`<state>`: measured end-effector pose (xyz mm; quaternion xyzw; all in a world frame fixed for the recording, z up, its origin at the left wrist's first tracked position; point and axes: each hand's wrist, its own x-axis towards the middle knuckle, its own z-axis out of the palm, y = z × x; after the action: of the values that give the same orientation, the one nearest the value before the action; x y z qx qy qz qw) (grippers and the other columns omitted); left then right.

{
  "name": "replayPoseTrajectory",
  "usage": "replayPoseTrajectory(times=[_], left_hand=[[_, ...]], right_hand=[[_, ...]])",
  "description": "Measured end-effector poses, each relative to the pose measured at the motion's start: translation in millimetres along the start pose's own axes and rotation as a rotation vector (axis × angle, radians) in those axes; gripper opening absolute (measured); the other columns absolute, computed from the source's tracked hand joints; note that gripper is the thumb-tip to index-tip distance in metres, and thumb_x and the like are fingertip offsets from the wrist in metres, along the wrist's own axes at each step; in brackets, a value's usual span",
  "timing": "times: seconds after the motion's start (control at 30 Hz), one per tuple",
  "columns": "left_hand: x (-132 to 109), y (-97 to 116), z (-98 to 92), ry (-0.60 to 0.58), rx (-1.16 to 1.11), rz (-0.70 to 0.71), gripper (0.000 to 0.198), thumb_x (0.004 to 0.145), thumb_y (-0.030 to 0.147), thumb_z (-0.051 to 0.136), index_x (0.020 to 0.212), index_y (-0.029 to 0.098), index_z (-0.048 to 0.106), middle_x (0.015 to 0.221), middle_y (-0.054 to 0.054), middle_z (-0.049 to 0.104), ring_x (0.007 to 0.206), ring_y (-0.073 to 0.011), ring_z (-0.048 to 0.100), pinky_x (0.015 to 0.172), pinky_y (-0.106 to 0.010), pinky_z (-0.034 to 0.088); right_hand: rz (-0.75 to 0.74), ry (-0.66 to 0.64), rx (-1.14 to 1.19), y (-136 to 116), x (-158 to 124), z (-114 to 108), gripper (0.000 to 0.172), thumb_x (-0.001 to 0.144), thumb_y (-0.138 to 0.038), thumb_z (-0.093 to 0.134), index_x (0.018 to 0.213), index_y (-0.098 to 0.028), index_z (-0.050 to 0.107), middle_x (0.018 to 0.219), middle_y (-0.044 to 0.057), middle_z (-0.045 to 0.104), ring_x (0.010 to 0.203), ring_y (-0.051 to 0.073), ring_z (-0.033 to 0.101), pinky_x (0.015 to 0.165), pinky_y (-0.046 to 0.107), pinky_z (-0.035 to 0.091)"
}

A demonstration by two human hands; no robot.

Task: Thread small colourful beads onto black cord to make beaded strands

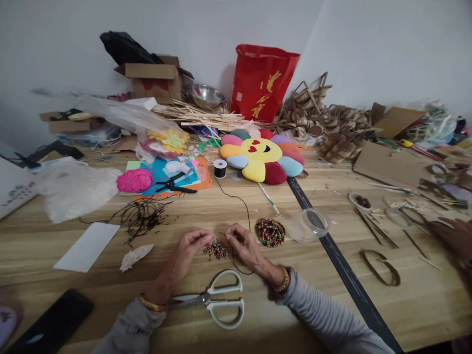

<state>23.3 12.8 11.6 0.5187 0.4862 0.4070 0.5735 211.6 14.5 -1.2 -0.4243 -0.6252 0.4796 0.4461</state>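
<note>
My right hand [243, 242] pinches a thin dark cord [248, 206], whose short end points left toward my other hand. The cord trails back from a spool [220, 169] and loops on the table below my wrist. Opposite it, my left hand [191, 248] is closed in a pinch; what its fingertips hold is too small to make out. Between and just below both hands lies a small pile of colourful beads [216, 250]. A coiled strand of strung beads [270, 232] rests right of my right hand. Scissors [217, 298] with pale handles lie nearer me.
Left are a tangle of dark cord [143, 216], a white card [87, 247], crumpled tissue [136, 257] and a phone [51, 322]. Pliers [175, 186] and a flower cushion [262, 155] sit farther back. A clear lidded container [315, 222] stands right. Another person's hand [452, 236] is at far right.
</note>
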Motion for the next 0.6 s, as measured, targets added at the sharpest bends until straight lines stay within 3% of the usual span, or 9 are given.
replayPoseTrajectory(times=[0.27, 0.6], left_hand=[[-1, -3, 0.0, -0.093, -0.184, -0.019, 0.033, 0.079, 0.045, 0.061, 0.064, 0.016, 0.055, 0.062, 0.000, 0.053, 0.064, -0.0143, 0.049, 0.066, -0.027, 0.041], [1, -13, -7.2, -0.168, 0.099, 0.122, 0.036, 0.090, 0.043, 0.039, 0.064, 0.019, 0.047, 0.065, 0.000, 0.049, 0.069, -0.0170, 0.052, 0.072, -0.030, 0.041]], right_hand=[[0.049, 0.045, 0.058, 9, 0, 1, 0.027, 0.086, -0.045, 0.055, 0.081, -0.018, 0.053, 0.068, -0.001, 0.048, 0.057, 0.011, 0.043, 0.052, 0.023, 0.034], [0.018, 0.035, 0.013, 12, 0, 1, 0.026, 0.088, -0.042, 0.052, 0.081, -0.017, 0.053, 0.066, -0.002, 0.047, 0.057, 0.010, 0.044, 0.053, 0.022, 0.035]])
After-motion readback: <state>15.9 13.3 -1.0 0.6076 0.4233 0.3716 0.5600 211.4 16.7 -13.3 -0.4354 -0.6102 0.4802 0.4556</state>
